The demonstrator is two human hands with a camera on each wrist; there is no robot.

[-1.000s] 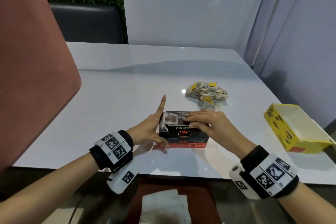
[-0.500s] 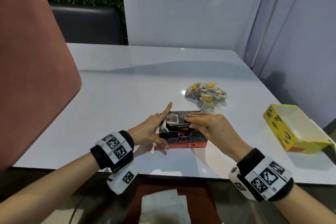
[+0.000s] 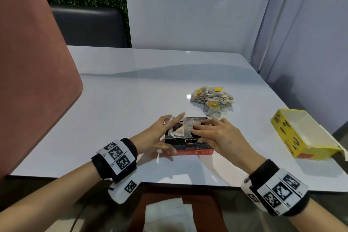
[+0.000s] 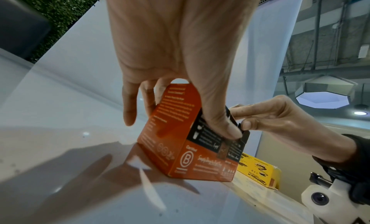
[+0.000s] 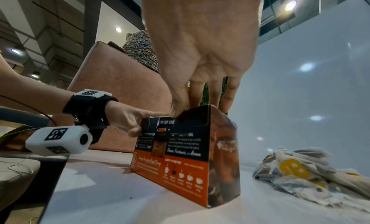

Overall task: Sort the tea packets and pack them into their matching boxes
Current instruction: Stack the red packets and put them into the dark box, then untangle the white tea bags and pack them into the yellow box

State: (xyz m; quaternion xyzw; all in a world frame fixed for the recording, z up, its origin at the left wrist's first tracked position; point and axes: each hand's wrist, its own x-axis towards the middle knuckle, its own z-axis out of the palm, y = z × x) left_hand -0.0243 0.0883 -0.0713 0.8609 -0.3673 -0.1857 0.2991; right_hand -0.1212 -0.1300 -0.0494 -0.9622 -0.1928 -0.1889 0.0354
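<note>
The orange box point(image 3: 189, 138) is being closed: its lid is pressed by the spread left hand point(image 3: 160, 135) and pinched by the right hand point(image 3: 216, 133). The yellow-tagged tea packets point(image 3: 212, 100) are still piled on the surface point(image 3: 122, 100), and the yellow box point(image 3: 288, 137) is left open.

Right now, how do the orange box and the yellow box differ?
The orange box has its top flaps folded nearly shut; the yellow box lies open, showing a white inside. Both hands, left hand and right hand, are on the orange box; the yellow box sits untouched near the table's right edge. Both are cardboard tea boxes.

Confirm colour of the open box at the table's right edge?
Yellow outside with black print, white inside. The open box shows best in the head view.
</note>
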